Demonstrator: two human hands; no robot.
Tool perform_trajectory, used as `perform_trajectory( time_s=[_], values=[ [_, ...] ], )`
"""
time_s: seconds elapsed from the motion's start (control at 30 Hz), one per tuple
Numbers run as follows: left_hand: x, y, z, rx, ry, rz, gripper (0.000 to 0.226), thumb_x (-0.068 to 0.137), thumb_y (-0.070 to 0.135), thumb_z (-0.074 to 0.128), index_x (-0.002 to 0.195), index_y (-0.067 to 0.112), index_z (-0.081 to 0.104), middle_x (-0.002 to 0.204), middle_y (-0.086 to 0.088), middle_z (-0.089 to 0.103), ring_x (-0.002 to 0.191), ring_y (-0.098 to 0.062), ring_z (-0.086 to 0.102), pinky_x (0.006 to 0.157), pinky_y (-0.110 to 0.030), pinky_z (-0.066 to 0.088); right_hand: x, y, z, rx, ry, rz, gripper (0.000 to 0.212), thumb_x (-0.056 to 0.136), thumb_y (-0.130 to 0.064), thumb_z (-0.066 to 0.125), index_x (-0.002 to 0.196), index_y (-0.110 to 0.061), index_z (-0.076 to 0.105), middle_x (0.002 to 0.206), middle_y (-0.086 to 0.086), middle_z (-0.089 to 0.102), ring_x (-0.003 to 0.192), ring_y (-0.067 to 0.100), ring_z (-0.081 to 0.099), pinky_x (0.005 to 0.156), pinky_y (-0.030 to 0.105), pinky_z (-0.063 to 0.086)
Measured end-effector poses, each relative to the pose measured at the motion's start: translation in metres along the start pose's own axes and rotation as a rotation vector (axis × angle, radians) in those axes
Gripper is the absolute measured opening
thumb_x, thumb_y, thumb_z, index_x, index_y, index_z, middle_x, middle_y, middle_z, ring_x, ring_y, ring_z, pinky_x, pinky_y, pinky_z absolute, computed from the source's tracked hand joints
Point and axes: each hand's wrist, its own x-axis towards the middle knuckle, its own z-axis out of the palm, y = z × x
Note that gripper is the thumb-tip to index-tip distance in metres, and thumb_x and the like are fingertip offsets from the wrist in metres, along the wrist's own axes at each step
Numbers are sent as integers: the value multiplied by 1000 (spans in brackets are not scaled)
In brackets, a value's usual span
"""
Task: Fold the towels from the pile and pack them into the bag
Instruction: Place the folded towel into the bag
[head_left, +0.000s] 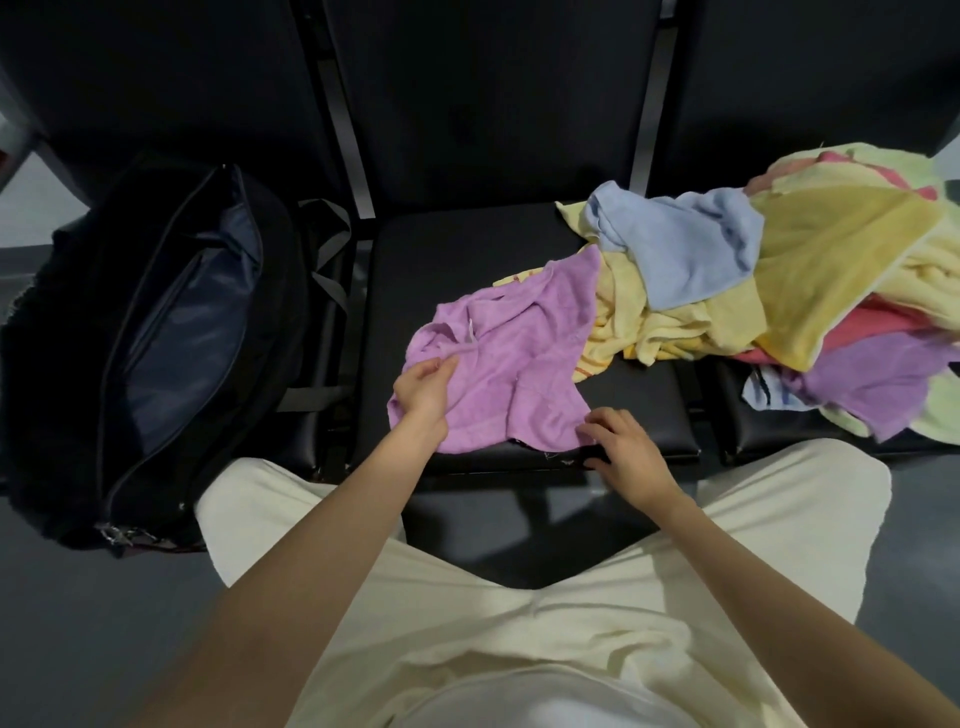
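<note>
Towel in hand: purple towel is lying crumpled on the middle black seat cushion, which is serving you as the counter, with its near edge reaching the cushion's front lip just in front of your knees.
Left hand: your left hand is pinching a raised fold near the towel's left edge between thumb and curled fingers, judging by the bunched cloth there, probably to pull that side out flat.
Right hand: your right hand is resting with bent fingers on the near right corner of the towel at the cushion's front edge; it is likely anchoring that corner while the other hand is tugging, though whether it is pinching the hem or only pressing on it you cannot tell from this view.
Axis: the towel's long axis is running diagonally, from the near left by your left hand up to the far right, where its far corner is touching the pile.
Pile: the towel pile is sitting to your right, spilling across the right-hand seat, so the next pieces are staying within reach.
Bag: the black bag is standing unzipped on the left seat, mouth facing up, ready for folded pieces.
Progress: folding is not yet begun on this piece; it is being spread first.
</note>
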Motion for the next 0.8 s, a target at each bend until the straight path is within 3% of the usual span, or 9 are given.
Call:
perform_trajectory(
  time_s=[0.13, 0.3, 0.37, 0.47, 0.53, 0.6, 0.67, 0.8],
  values=[
    [-5, 10, 0, -9, -22, 46, 39, 87, 5, 67, 125, 3, 59, 111, 3, 57, 98, -9, 53, 84, -17, 41, 3, -2, -3, 52, -47, -22, 32, 70, 2, 76, 99, -9, 67, 102, 2, 56, 92, 22, 55, 74, 34, 53],
    [-7, 17, 0, 147, -108, 265, 27, 88, 2, 63, 114, -4, 65, 113, -15, 66, 92, -14, 63, 66, -7, 46, 7, -1, -2, 41, 29, -86, 12, 83, -7, 69, 95, -7, 72, 91, 5, 58, 81, 26, 58, 63, 38, 53],
    [-9, 17, -2, 204, -143, 399, 24, 90, 3, 62, 112, -3, 66, 111, -11, 67, 95, -14, 64, 67, -3, 47, 13, -6, -6, 105, 40, -41, 13, 88, -7, 64, 99, -7, 71, 92, 7, 58, 85, 26, 57, 68, 36, 51],
    [-15, 20, -3, 305, -221, 571, 20, 92, 6, 60, 109, 3, 69, 101, -2, 66, 84, -1, 60, 69, -3, 45, 30, -24, -24, 267, 131, -6, 18, 83, 5, 61, 93, -6, 71, 91, 8, 61, 83, 26, 59, 71, 21, 42],
    [-17, 22, -1, 352, -257, 642, 19, 90, 5, 62, 107, 2, 70, 98, -2, 68, 81, 2, 59, 69, -3, 44, 48, -41, -41, 335, 215, -36, 21, 79, 6, 64, 95, -4, 71, 92, 7, 65, 81, 24, 62, 70, 25, 47],
    [-15, 24, 1, 365, -289, 684, 17, 88, 5, 64, 104, 1, 72, 96, -6, 71, 79, 1, 60, 68, -5, 44, 66, -56, -55, 380, 262, -36, 31, 81, -4, 68, 111, -9, 66, 92, 4, 68, 78, 19, 63, 68, 34, 53],
    [-17, 27, 1, 388, -319, 690, 16, 87, 6, 66, 102, 4, 73, 94, -3, 72, 80, -3, 64, 68, -6, 45, 79, -67, -63, 406, 264, 3, 49, 84, -14, 68, 130, -15, 54, 90, 1, 68, 74, 15, 61, 66, 31, 51],
    [-25, 29, 1, 429, -370, 698, 14, 85, 3, 68, 99, 5, 73, 85, 7, 68, 77, 7, 62, 69, -5, 46, 91, -78, -68, 477, 253, 22, 56, 81, -13, 72, 133, -14, 51, 89, 0, 68, 76, 10, 61, 72, 23, 50]
  ],
)
